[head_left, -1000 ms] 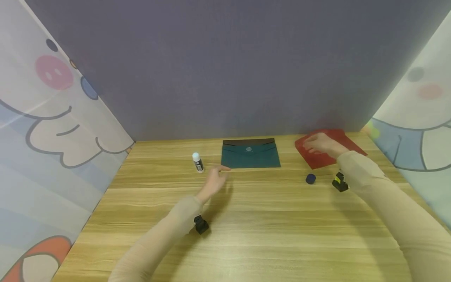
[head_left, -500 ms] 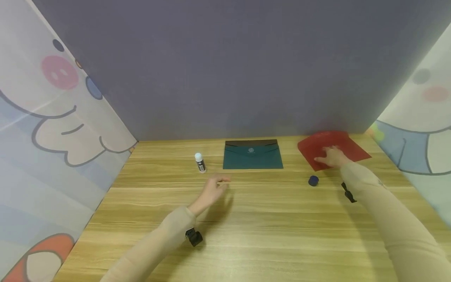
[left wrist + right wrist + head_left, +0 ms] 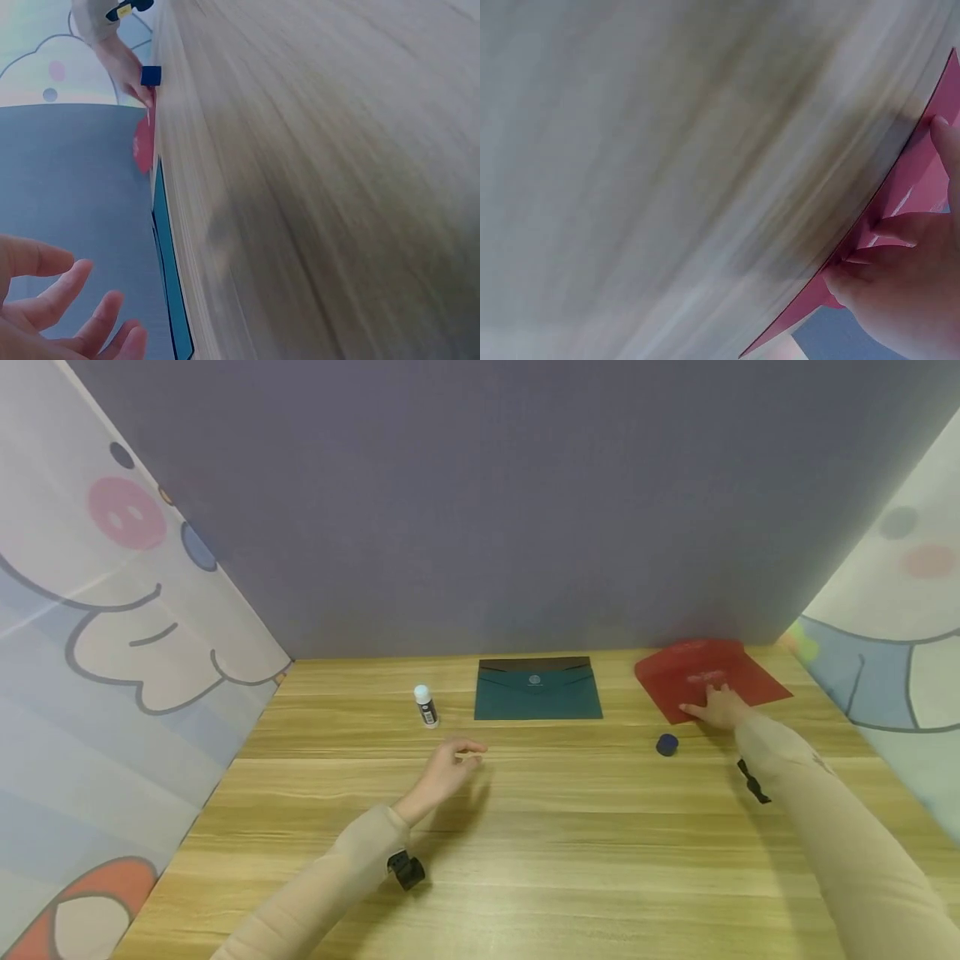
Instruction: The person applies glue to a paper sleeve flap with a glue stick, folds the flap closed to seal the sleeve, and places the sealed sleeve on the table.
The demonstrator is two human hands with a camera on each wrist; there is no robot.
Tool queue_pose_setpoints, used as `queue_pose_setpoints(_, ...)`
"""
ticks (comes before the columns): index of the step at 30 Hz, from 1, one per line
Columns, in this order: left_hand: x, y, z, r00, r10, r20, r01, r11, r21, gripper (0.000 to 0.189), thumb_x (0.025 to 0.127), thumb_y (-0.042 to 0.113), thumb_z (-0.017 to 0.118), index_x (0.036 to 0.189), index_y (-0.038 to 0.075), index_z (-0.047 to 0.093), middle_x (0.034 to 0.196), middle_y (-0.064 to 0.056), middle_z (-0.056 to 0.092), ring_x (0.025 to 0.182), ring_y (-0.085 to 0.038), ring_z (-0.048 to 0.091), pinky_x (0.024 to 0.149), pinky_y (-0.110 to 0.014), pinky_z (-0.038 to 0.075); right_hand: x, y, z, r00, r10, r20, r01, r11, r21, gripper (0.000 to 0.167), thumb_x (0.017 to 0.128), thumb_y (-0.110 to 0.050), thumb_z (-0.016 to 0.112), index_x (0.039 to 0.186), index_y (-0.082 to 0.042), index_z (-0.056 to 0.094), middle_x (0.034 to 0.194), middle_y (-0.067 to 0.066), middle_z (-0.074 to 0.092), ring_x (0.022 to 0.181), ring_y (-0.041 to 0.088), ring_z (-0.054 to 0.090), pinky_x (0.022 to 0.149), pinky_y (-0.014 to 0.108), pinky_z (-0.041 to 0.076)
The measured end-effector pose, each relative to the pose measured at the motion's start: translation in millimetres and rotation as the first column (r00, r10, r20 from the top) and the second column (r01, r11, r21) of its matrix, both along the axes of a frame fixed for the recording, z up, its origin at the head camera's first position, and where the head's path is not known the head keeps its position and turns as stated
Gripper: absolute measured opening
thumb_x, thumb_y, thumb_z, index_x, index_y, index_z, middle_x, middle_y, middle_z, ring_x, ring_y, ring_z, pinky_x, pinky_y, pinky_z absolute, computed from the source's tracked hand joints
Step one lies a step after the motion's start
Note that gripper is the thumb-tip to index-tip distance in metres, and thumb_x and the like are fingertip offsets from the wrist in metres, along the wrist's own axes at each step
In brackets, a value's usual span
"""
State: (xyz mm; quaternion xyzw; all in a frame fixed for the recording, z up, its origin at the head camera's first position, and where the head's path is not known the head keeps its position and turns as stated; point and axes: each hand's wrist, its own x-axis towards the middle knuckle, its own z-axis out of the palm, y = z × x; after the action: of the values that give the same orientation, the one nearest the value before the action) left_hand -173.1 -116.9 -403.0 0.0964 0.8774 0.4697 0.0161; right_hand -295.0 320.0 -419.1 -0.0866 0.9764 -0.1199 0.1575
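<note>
A red paper envelope (image 3: pixel 678 672) with its flap up lies at the back right of the table. My right hand (image 3: pixel 723 708) rests on its lower part with fingers spread; in the right wrist view the fingertips touch the red paper (image 3: pixel 911 176). Near its front corner sits a small dark blue cylinder (image 3: pixel 667 744). My left hand (image 3: pixel 444 770) hovers over the middle of the table, fingers loosely bent and holding nothing. Beyond it lies a teal envelope (image 3: pixel 537 700) with a dark upper edge. A white-capped tube with a dark label (image 3: pixel 426 707), like a glue stick, is farther left.
The wood-grain table (image 3: pixel 525 860) ends at a grey panel (image 3: pixel 525 510) at the back. Cartoon-printed sheets (image 3: pixel 112 635) border both sides. Black wrist straps hang below both sleeves.
My right hand has come down and nearer across the red envelope, from its upper left to its lower part. My left hand has drawn back slightly toward me.
</note>
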Motion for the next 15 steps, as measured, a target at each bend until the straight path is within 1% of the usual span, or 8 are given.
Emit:
queue_pose_setpoints(6, 1.0, -1.1, -1.5, 1.0, -0.022, 0.01, 0.022, 1.0, 0.01, 0.019, 0.086, 0.003, 0.051, 0.1, -0.004, 0.062, 0.108, -0.016, 0.054, 0.103, -0.031, 0.049, 0.084, -0.042, 0.044, 7.2, 4, -1.9, 0.998, 0.028, -0.048, -0.025, 0.998, 0.064, 0.086, 0.091, -0.048, 0.035, 0.116, 0.033, 0.021, 0.117, 0.053, 0.019, 0.11, 0.061, 0.022, 0.09, 0.06, 0.031)
queue_pose_setpoints(7, 1.3, -1.5, -1.6, 1.0, -0.029, 0.004, 0.029, 1.0, 0.006, 0.02, 0.086, 0.003, 0.051, 0.1, -0.004, 0.062, 0.107, -0.016, 0.054, 0.103, -0.031, 0.049, 0.083, -0.042, 0.044, 9.3, 5, -1.4, 0.998, 0.034, -0.054, -0.03, 0.997, 0.077, 0.085, 0.091, -0.048, 0.036, 0.115, 0.033, 0.023, 0.116, 0.053, 0.022, 0.109, 0.061, 0.025, 0.088, 0.06, 0.033)
queue_pose_setpoints(12, 2.1, -2.1, -0.7, 1.0, -0.022, -0.003, 0.022, 1.0, 0.012, 0.019, 0.085, 0.002, 0.052, 0.099, -0.004, 0.063, 0.107, -0.016, 0.055, 0.102, -0.031, 0.049, 0.083, -0.042, 0.045, 21.4, 7, 0.8, 0.996, 0.052, -0.076, -0.041, 0.99, 0.133, 0.085, 0.09, -0.049, 0.037, 0.11, 0.033, 0.029, 0.111, 0.052, 0.03, 0.1, 0.061, 0.035, 0.079, 0.057, 0.041)
queue_pose_setpoints(15, 2.3, -2.6, -0.9, 1.0, -0.02, -0.001, 0.02, 1.0, 0.017, 0.019, 0.085, 0.002, 0.052, 0.1, -0.004, 0.063, 0.107, -0.015, 0.056, 0.102, -0.03, 0.05, 0.083, -0.041, 0.045, 30.0, 8, 0.2, 0.994, 0.047, -0.095, -0.031, 0.986, 0.162, 0.086, 0.09, -0.051, 0.036, 0.109, 0.033, 0.031, 0.108, 0.051, 0.033, 0.095, 0.06, 0.04, 0.076, 0.056, 0.042)
